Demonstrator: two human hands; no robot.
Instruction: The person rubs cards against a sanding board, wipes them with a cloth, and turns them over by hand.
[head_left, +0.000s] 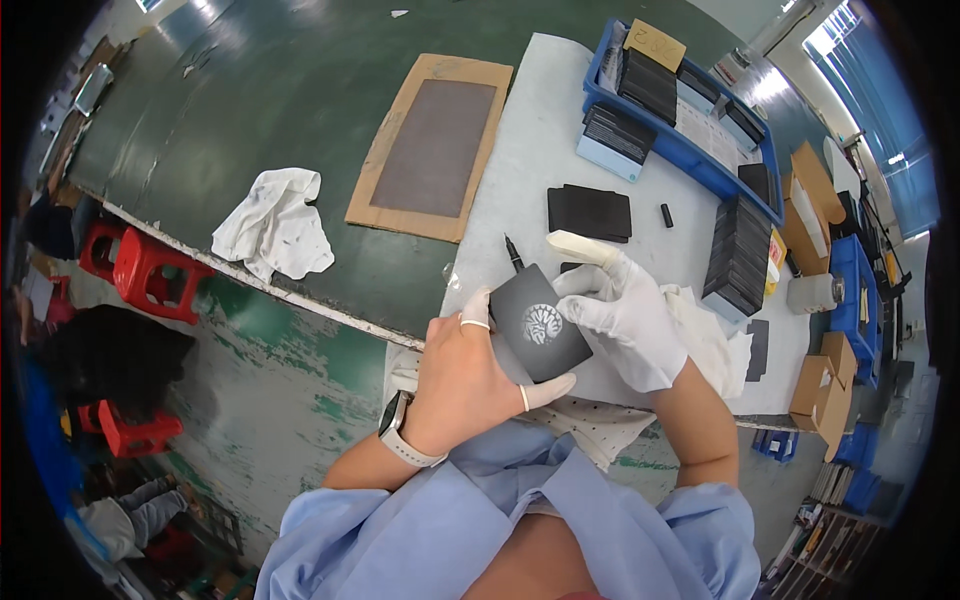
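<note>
My left hand (468, 375), bare apart from pale finger cots on the thumb and a fingertip, grips a dark grey square card (510, 318) by its left and lower edges. A round silver emblem is printed on its face. My right hand (622, 310) wears a white glove and has a cream finger cot on its outstretched index finger. Its thumb laps the card's right edge beside the emblem, the other fingers curled and partly hidden. A black pen (514, 254) lies just beyond the card, and its cap (667, 215) lies apart to the right.
Black cards (590, 213) lie stacked on the white table cover (540, 120). A blue crate (690, 140) holds more stacks; a card row (738, 260) stands at right. Left are a grey sheet on cardboard (432, 150) and a white cloth (272, 225). Red stools (155, 275) stand below.
</note>
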